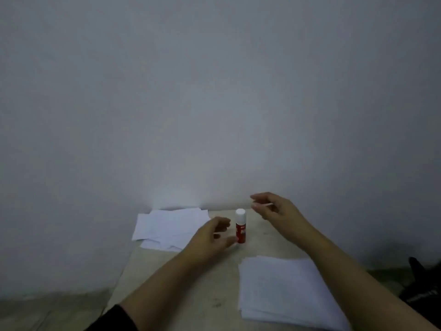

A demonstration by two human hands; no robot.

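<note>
Left hand (212,237) beside glue stick (240,226), red label unreadable

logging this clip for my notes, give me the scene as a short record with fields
surface: table
centre item: glue stick, upright, white cap on, red body
left hand: fingers loosely curled beside the glue stick, thumb by its base; contact unclear
right hand: raised behind and right of the glue stick; may pinch something thin and pale, cannot tell
far left: loose white papers, overlapping
near right: stack of white sheets, lying flat

Pale table (214,295) stands against dim grey wall (214,91).
</note>
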